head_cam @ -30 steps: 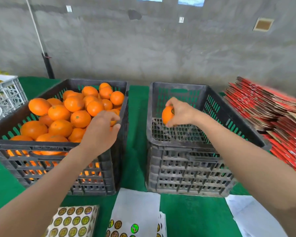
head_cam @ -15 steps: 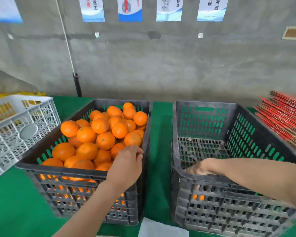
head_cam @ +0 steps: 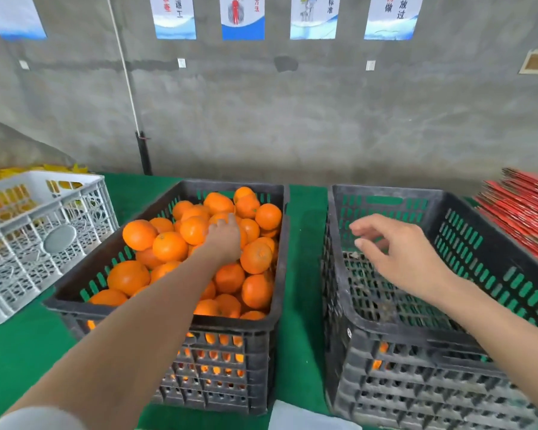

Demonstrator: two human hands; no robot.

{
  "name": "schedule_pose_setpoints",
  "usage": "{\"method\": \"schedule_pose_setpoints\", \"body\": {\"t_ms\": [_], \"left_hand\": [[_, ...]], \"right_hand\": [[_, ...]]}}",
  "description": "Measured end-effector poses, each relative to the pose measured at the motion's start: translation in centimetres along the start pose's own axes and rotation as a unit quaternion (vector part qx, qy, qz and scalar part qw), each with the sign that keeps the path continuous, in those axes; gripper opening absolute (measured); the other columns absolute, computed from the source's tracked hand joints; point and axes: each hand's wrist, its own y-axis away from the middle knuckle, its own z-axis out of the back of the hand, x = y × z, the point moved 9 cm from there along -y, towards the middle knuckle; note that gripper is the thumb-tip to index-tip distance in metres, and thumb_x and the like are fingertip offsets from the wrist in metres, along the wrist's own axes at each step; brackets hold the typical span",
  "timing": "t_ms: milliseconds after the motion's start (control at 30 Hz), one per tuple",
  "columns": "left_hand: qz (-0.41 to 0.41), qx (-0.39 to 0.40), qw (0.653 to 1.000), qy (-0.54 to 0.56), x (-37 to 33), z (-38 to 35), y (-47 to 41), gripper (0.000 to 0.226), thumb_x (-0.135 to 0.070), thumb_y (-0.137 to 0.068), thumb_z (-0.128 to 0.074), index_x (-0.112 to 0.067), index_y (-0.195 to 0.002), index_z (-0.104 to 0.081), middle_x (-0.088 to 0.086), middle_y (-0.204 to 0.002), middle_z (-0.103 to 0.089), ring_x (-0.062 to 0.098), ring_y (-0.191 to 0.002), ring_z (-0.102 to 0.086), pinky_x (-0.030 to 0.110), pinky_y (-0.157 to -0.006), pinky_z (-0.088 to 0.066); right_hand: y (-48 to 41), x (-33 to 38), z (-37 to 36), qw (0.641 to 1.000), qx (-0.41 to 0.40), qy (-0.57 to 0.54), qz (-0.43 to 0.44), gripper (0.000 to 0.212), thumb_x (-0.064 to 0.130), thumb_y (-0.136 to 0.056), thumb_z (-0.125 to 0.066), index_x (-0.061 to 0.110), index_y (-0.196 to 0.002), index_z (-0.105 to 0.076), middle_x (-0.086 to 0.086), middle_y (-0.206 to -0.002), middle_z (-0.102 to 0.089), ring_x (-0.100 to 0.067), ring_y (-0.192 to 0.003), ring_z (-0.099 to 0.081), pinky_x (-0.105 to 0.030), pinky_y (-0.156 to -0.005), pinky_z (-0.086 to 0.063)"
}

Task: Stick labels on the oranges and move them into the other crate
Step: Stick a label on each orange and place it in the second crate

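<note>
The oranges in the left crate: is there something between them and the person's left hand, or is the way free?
Nothing visible blocks it. The left hand is already down on the pile of oranges inside the open-topped left crate; no lid or other object lies over the fruit. Whether the fingers have closed on an orange cannot be told.

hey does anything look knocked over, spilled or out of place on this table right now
Nothing stands out. The oranges sit heaped inside the black plastic crate on the left, none spilled on the green table cover. The right-hand black crate stands upright. Left hand rests on the fruit; right hand hangs empty.
</note>
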Motion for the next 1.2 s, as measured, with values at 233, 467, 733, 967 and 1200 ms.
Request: {"method": "schedule_pose_setpoints", "body": {"t_ms": [233,467,733,967,1200], "left_hand": [[0.061,-0.071,0.973,0.212,1.5,1.4,-0.8,0.074,-0.021,-0.067,-0.081,-0.004,-0.126,-0.039,0.029,-0.135,-0.03,0.044,-0.111,-0.046,0.037,-0.081,-0.039],[-0.083,-0.186,0.824,0.529,-2.4,7.7,9.7,0.061,-0.01,-0.064,-0.083,-0.027,-0.105,-0.042,-0.017,-0.095,-0.045,-0.011,-0.08,-0.048,0.0,-0.054,-0.035],[-0.046,0.06,0.849,0.523,-7.0,-2.6,21.2,0.074,-0.023,-0.063,-0.086,-0.035,-0.122,-0.043,-0.021,-0.104,-0.049,0.003,-0.088,-0.053,0.021,-0.068,-0.044],[0.015,0.275,0.731,0.624,-6.3,-11.9,25.9,0.068,-0.041,-0.045,-0.08,-0.025,-0.11,-0.063,-0.008,-0.098,-0.072,0.006,-0.09,-0.066,0.015,-0.072,-0.045],[-0.014,0.396,0.664,0.634,-8.3,-15.0,27.2,0.081,-0.043,-0.044,-0.081,-0.012,-0.116,-0.062,0.004,-0.11,-0.07,0.019,-0.103,-0.065,0.025,-0.083,-0.05]], "right_hand": [[10.7,5.8,-7.9,0.966,0.217,-0.141,0.018,0.022,0.008,-0.092,-0.056,0.01,-0.113,-0.063,-0.002,-0.101,-0.067,-0.006,-0.087,-0.061,-0.014,-0.075,-0.049],[19.1,-1.0,-23.8,0.872,0.472,0.006,-0.129,0.062,0.033,-0.097,-0.047,0.007,-0.147,-0.022,-0.011,-0.153,-0.026,-0.024,-0.14,-0.025,-0.033,-0.112,-0.024],[18.7,-0.5,-28.1,0.891,0.418,0.124,-0.13,0.038,0.026,-0.089,-0.058,0.006,-0.121,-0.05,-0.015,-0.129,-0.049,-0.032,-0.122,-0.045,-0.037,-0.091,-0.04],[18.2,1.0,-24.0,0.908,0.366,-0.143,-0.145,0.018,0.003,-0.091,-0.052,-0.006,-0.102,-0.064,-0.009,-0.094,-0.062,-0.017,-0.09,-0.052,-0.022,-0.073,-0.039],[16.3,2.3,-18.5,0.924,0.315,-0.181,-0.117,0.032,0.013,-0.089,-0.062,0.009,-0.12,-0.056,-0.008,-0.115,-0.06,-0.016,-0.102,-0.055,-0.016,-0.085,-0.043]]}}
